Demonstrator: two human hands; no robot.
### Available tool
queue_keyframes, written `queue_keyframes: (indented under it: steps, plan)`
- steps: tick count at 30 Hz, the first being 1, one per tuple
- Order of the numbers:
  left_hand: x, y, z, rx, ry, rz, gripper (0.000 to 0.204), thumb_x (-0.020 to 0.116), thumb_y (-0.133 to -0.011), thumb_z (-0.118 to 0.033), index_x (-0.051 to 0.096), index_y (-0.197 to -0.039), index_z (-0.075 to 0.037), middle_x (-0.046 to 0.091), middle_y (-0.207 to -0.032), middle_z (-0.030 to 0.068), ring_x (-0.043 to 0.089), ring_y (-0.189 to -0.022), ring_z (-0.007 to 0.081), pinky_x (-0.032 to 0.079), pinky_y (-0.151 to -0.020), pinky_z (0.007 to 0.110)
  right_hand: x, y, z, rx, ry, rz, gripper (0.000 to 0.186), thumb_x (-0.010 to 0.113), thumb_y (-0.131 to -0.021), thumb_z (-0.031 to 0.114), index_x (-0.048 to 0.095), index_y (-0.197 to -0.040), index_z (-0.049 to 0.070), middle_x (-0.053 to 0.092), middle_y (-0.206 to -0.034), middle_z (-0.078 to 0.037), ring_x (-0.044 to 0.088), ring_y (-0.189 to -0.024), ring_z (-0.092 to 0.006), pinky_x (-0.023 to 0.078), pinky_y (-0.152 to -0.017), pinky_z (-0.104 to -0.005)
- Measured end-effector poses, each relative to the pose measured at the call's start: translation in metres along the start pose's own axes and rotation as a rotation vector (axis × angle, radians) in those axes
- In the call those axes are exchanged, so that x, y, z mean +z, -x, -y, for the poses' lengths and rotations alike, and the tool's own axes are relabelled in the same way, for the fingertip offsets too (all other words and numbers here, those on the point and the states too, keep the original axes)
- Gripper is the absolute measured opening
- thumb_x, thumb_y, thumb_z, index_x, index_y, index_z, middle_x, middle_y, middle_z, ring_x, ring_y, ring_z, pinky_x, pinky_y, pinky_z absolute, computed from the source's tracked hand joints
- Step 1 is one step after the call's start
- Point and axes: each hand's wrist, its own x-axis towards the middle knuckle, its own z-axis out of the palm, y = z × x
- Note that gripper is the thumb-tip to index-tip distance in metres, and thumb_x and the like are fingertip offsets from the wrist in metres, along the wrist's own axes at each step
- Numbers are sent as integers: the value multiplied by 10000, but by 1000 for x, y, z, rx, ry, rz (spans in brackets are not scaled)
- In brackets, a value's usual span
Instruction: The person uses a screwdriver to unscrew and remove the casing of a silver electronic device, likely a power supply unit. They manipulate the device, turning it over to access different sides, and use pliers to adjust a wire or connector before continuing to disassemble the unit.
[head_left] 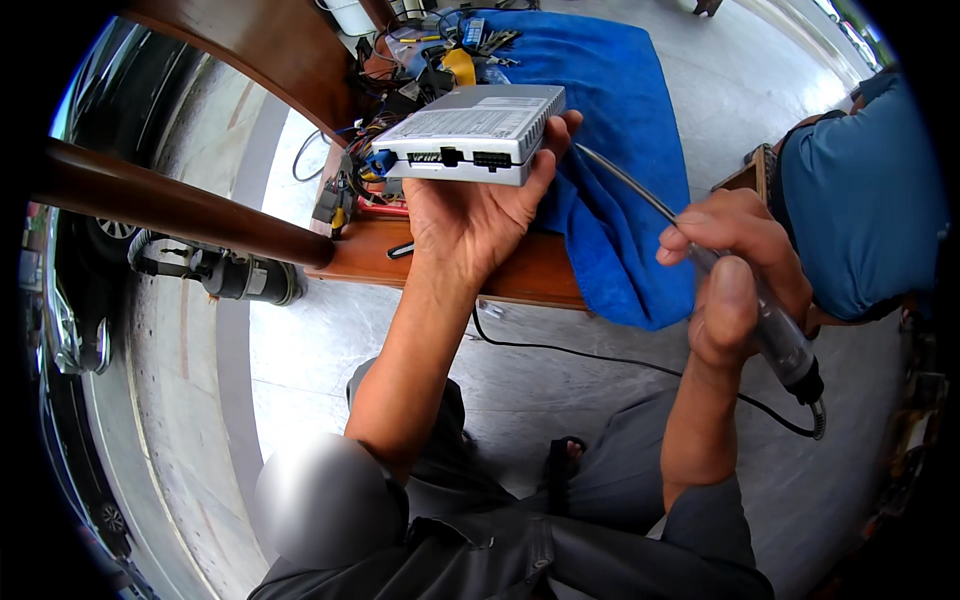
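Observation:
My left hand (462, 222) holds up a silver-grey electronic control box (465, 122), palm beneath it and fingers round its right side. Black sockets and a blue connector (380, 162) show on the edge facing me; a label covers much of its top. In my right hand (735, 275) is a circuit tester (783, 340) with a clear handle and a long metal probe. The probe slants up and left, its tip just right of the box and apart from it. A black cord (590, 357) runs from the handle's lower end toward the wooden bench.
A wooden bench (530, 275) carries a blue cloth (625, 90) and a tangle of wires and connectors (350, 190). A wooden rail (190, 205) crosses at left, near a dark cylindrical device (250, 277). Someone in blue clothing (860, 200) sits at right. Cars (75, 230) stand at far left.

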Motion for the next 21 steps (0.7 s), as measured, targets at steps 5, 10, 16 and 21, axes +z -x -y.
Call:
queue_keyframes:
  steps: [5,10,16,21]
  plan:
    - [7,0,3,6,-28,-29,962,478,-1011,-605,169,-1500,162,316,-1466,431,552,-1265,471,569,-1017,569,8,3,-2,94,35,10,202,619,-801,81,732,-937,-15,717,-802,-137,681,-664,-168,564,-618,-295]
    - [6,1,5,21,-80,-50,952,457,-1013,-610,205,-1486,177,340,-1461,430,573,-1242,477,569,-1021,557,13,2,-3,148,41,-2,179,632,-790,77,735,-905,-13,725,-810,-123,688,-676,-169,561,-626,-293]
    - [5,1,6,37,-138,-76,945,554,-1010,-553,130,-1546,100,239,-1510,422,564,-1234,458,557,-1067,478,16,4,-8,171,37,-23,157,635,-809,70,733,-898,-15,726,-817,-115,691,-693,-161,562,-632,-292]
    - [7,0,5,33,-98,-108,907,427,-1022,-595,255,-1486,166,381,-1440,435,590,-1223,473,569,-1025,529,18,2,-8,190,27,-27,146,638,-826,71,733,-896,-15,726,-815,-114,695,-698,-161,565,-631,-289]
